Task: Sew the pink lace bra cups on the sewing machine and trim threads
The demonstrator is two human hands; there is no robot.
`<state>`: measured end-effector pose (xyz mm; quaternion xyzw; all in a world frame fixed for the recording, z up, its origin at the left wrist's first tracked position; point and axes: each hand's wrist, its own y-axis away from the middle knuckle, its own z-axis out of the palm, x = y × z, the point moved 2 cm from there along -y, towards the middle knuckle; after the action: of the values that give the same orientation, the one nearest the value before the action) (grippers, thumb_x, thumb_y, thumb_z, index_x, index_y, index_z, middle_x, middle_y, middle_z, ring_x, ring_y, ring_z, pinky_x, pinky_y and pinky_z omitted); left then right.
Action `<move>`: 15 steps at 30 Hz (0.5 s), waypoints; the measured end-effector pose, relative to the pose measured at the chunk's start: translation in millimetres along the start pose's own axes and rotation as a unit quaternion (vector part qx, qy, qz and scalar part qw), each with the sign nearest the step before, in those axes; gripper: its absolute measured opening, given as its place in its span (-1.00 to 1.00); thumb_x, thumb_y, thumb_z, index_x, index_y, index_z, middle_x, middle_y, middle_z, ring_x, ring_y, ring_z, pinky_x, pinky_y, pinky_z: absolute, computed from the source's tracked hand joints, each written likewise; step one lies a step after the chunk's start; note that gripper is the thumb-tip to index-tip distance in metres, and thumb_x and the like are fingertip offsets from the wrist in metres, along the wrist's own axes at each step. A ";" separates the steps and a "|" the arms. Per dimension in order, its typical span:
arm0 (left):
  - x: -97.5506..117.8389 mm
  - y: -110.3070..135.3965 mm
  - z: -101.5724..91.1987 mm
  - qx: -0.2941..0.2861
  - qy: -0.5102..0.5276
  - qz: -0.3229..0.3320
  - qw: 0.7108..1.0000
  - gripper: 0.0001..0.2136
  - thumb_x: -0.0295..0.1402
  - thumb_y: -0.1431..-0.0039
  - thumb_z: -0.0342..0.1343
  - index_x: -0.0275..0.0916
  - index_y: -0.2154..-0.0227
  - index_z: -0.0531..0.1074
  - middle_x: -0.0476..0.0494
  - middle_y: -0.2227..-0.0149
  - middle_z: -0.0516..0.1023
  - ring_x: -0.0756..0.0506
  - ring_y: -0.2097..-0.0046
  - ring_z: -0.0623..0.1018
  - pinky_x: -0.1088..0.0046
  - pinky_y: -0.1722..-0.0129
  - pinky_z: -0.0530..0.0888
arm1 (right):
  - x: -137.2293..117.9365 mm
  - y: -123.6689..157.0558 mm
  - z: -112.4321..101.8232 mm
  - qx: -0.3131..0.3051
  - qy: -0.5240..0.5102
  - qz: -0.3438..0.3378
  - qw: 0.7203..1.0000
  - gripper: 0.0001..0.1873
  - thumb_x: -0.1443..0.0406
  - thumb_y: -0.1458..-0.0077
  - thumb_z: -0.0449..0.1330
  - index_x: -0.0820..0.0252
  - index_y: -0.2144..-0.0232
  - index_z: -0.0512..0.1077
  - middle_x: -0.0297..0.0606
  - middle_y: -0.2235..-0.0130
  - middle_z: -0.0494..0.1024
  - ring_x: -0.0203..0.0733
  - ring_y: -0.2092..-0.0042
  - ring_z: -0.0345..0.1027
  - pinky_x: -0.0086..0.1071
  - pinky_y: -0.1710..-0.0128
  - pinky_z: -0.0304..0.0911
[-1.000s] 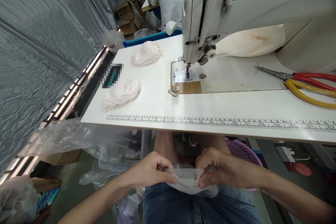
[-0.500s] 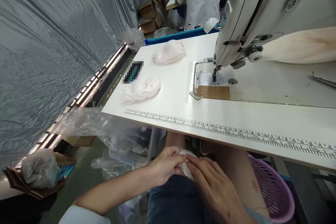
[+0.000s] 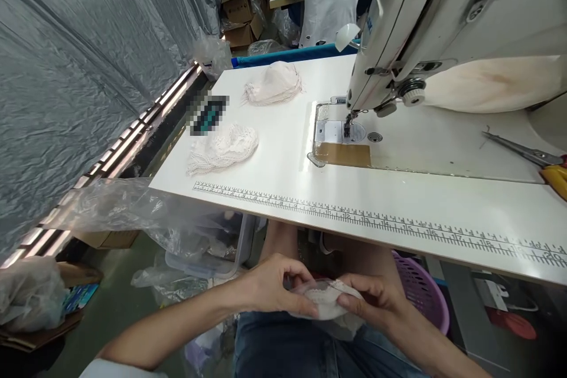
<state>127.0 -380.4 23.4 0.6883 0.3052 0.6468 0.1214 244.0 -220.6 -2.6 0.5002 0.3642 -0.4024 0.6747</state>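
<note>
Over my lap, below the table's front edge, I hold a piece of white lace-trimmed fabric (image 3: pixel 326 302) between both hands. My left hand (image 3: pixel 281 286) pinches its left side, thumb on top. On its right edge my right hand (image 3: pixel 372 301) closes with thumb and fingers. The fabric is spread between them, and its lower part hangs toward my legs. Two more piles of pale lacy fabric lie on the white table: a nearer one (image 3: pixel 224 147) and a farther one (image 3: pixel 273 84).
A sewing machine (image 3: pixel 398 41) stands on the right of the table (image 3: pixel 274 177), whose front edge bears a printed ruler. Scissors (image 3: pixel 538 156) lie far right. Below are a purple basket (image 3: pixel 425 292) and a plastic bin (image 3: pixel 241 248). Another person (image 3: pixel 330 0) sits beyond.
Both hands have drawn apart, so the fabric now shows spread between them instead of bunched under my fingers. The view has shifted to the right, bringing the scissors' handles into sight.
</note>
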 end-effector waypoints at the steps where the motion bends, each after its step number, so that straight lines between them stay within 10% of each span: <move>1: 0.2 -2.0 1.9 0.004 0.002 0.001 1.000 -0.72 -0.21 0.15 0.32 -0.30 0.39 0.53 0.07 0.54 0.33 0.07 0.45 0.29 0.59 0.44 0.20 | 0.6 2.1 -0.5 -0.008 -0.011 0.007 1.000 -0.68 0.07 -0.09 0.16 0.22 0.38 0.48 -0.29 0.37 0.50 -0.23 0.31 0.30 -0.45 0.31 0.20; 15: 5.6 4.0 9.9 -0.055 0.047 -0.001 0.997 -0.71 -0.25 0.04 0.25 -0.32 0.28 0.56 -0.10 0.36 0.56 -0.03 0.33 0.48 0.59 0.35 0.33 | 12.5 10.0 -3.7 -0.011 -0.075 0.053 0.996 -0.66 0.06 0.02 0.26 0.25 0.49 0.44 -0.37 0.49 0.37 -0.31 0.41 0.15 -0.49 0.42 0.08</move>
<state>137.4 -378.1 28.8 0.6492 0.2752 0.6941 0.1452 257.9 -217.5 -10.9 0.4802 0.2899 -0.3984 0.7257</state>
